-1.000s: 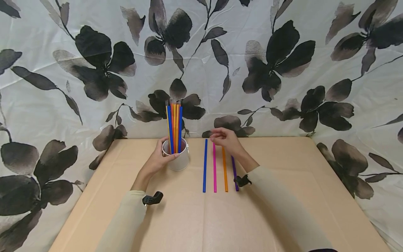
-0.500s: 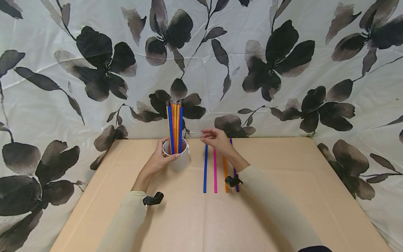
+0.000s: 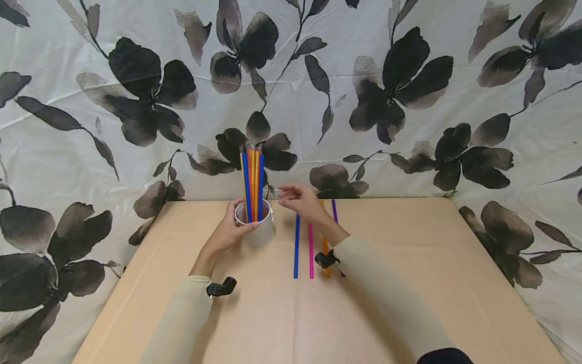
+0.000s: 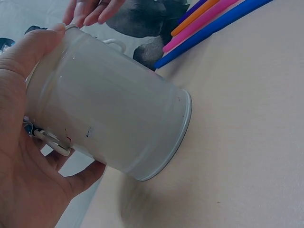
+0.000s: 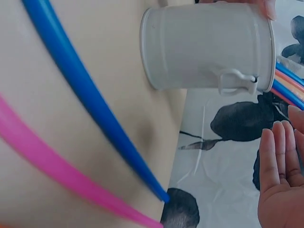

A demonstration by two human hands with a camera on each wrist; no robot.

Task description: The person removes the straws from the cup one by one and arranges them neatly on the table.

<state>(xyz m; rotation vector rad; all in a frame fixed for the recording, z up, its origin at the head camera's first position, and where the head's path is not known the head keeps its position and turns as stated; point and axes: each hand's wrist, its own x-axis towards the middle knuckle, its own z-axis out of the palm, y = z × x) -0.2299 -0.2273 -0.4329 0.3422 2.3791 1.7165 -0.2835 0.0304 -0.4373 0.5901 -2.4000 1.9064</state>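
One pale sleeve [image 3: 179, 316], my left, lies to the left over the tan tabletop [image 3: 259, 318], a small black device [image 3: 221, 287] at its cuff. Past it, my left hand [image 3: 227, 230] grips a white pail [image 3: 261, 236], thumb across the near side of the rim, fingers round its left. The pail stands upright toward the back of the table, and a bundle of slim sticks [image 3: 252, 184], blue, orange and yellow among them, rises from its mouth. Just right of that, my right hand [image 3: 302, 201] hangs in the air, fingers loosely extended and side by side, thumb near them, holding nothing I can see. Under and beside this arm, four separate sticks lie in a row, none touching: a blue stick [image 3: 297, 247], a pink stick [image 3: 311, 253], an orange stick [image 3: 325, 243] and a purple stick [image 3: 334, 210], the last two partly hidden by my forearm. My right sleeve [image 3: 386, 290] comes last. Behind everything hangs a white cloth [image 3: 291, 111] printed with dark flowers.
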